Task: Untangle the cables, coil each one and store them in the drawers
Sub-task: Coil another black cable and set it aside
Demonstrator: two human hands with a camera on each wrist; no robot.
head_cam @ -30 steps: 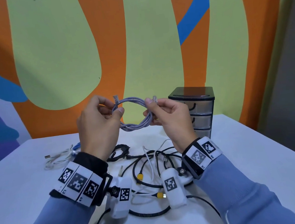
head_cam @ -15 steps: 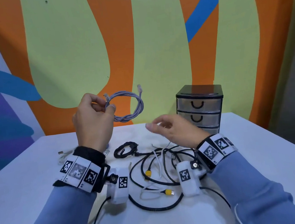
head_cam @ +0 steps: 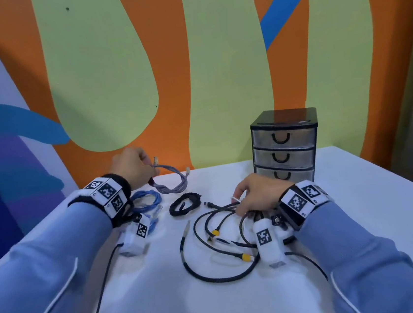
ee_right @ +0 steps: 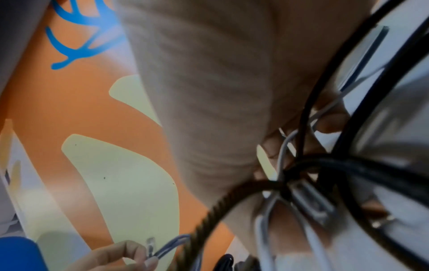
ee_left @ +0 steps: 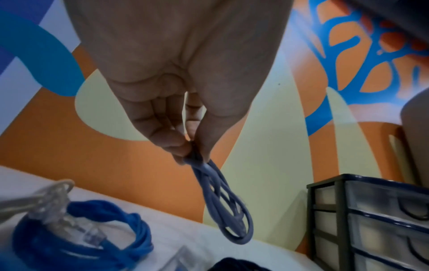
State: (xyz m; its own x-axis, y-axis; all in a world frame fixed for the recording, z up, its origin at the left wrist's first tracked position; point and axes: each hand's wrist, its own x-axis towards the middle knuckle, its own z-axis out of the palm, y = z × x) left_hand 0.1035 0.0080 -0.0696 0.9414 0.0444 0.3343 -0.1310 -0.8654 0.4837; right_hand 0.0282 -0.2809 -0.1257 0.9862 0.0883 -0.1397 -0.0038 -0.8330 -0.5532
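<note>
My left hand (head_cam: pixel 150 166) pinches the coiled lavender cable (head_cam: pixel 173 183) by its top, and the coil's lower end hangs at the table near the back wall. The left wrist view shows my thumb and fingers (ee_left: pixel 176 146) closed on the lavender cable (ee_left: pixel 223 205). My right hand (head_cam: pixel 239 204) is down on the tangle of black cables (head_cam: pixel 209 233), its fingers curled round a thin white cable (head_cam: pixel 234 199). In the right wrist view the white cable (ee_right: pixel 282 152) runs between my fingers (ee_right: pixel 329 124) among the black cables (ee_right: pixel 325 161). The drawer unit (head_cam: pixel 285 147) has three drawers, all closed.
A coiled blue cable (head_cam: pixel 146 201) lies under my left wrist. A small black coil (head_cam: pixel 185 203) sits mid-table. Yellow-tipped plugs (head_cam: pixel 245 257) lie in the tangle. The painted wall (head_cam: pixel 217 78) rises behind the table, and a dark gap opens beyond the table's right edge (head_cam: pixel 383 180).
My left hand has carried the lavender coil down and left towards the table. My right hand let go of it earlier and has dropped onto the tangle.
</note>
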